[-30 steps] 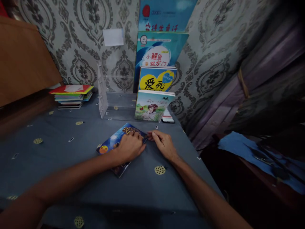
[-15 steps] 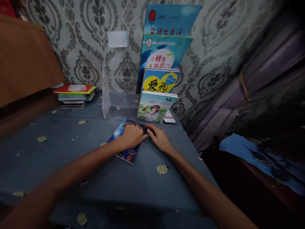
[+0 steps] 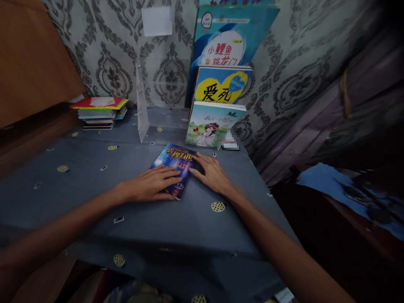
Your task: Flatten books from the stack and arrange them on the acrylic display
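A dark blue book (image 3: 181, 162) with gold lettering lies closed and slightly turned on the table. My left hand (image 3: 154, 183) rests flat across its lower left part, fingers stretched out over the cover. At the book's upper right edge is my right hand (image 3: 210, 170), its thumb apart from the fingers and the fingertips touching the edge. Just behind stands a clear display rack (image 3: 142, 107). Its right side holds a green book with a drawn girl (image 3: 206, 126), a blue and yellow book (image 3: 217, 82) and a tall teal book (image 3: 252, 35), stepped upward.
On the left of the blue tablecloth (image 3: 85, 193) sits a stack of thin books (image 3: 99, 112). A blurred-out small object (image 3: 230, 141) stands beside the rack. Patterned wallpaper is behind, a purple curtain (image 3: 312, 113) at right, and a blue cloth (image 3: 325, 181) beyond the table's right edge.
My left hand has moved from the book's top right area down to its lower left and flattened, uncovering the title. My right hand stays at the right edge. The view has tilted downward.
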### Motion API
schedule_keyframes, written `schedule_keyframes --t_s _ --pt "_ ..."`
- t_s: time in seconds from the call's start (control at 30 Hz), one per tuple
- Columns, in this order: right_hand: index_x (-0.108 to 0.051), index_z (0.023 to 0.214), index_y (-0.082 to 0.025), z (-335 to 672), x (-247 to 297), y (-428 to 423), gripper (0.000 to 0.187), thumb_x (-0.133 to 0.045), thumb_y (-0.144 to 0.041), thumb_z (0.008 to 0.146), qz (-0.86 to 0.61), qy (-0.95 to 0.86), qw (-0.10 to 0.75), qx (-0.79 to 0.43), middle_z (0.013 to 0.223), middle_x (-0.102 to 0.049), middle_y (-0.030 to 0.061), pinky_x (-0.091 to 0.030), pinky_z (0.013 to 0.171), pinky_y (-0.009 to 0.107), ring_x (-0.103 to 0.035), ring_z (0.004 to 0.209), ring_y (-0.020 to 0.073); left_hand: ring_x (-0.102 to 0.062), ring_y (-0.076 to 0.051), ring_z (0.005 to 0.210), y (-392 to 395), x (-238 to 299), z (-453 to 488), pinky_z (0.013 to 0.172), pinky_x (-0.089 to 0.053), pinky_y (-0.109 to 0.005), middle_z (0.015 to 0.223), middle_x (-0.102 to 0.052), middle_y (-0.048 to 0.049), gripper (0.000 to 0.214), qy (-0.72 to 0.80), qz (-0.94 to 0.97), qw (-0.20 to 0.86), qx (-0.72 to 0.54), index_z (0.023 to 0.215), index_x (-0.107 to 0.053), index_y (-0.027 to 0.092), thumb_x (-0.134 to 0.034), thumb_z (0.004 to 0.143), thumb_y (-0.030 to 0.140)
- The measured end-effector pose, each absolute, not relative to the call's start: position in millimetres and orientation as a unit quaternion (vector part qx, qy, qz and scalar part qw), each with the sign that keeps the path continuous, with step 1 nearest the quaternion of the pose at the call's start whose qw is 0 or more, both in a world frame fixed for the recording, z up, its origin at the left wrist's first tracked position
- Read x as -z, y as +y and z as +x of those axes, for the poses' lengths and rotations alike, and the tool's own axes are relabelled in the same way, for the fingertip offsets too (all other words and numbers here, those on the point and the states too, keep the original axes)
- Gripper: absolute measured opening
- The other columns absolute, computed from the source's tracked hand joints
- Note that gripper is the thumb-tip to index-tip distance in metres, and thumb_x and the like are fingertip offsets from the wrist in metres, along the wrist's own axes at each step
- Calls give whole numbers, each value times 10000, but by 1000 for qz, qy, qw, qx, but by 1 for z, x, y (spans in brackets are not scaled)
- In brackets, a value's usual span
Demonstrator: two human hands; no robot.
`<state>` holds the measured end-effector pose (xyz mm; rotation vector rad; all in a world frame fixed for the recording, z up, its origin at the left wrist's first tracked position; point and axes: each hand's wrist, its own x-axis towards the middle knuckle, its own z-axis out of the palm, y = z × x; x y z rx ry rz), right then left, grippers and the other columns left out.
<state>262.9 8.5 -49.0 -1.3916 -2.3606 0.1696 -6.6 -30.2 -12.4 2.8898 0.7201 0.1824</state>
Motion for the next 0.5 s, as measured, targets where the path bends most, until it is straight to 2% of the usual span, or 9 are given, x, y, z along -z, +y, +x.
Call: schedule_keyframes --t_s 0.23,0.5 --pt "-397 1497 -119 249 47 -5 854 -399 -729 900 -513 -843 153 -57 1584 -328 215 -263 1168 566 -264 1484 361 -478 -281 1369 -32 35 1 1149 -347 -442 1415 -566 -155 560 239 961 -64 -120 1375 -540 122 -358 1019 515" --pt "-230 1573 -160 245 47 -11 1076 -471 -841 776 -475 -861 109 -145 1645 -129 208 -136 1185 620 -42 1522 383 -489 -260 1360 -37 42 2 1145 -356 -438 1406 -581 -131 538 256 953 -72 -148 1341 -570 136 -354 1023 513"
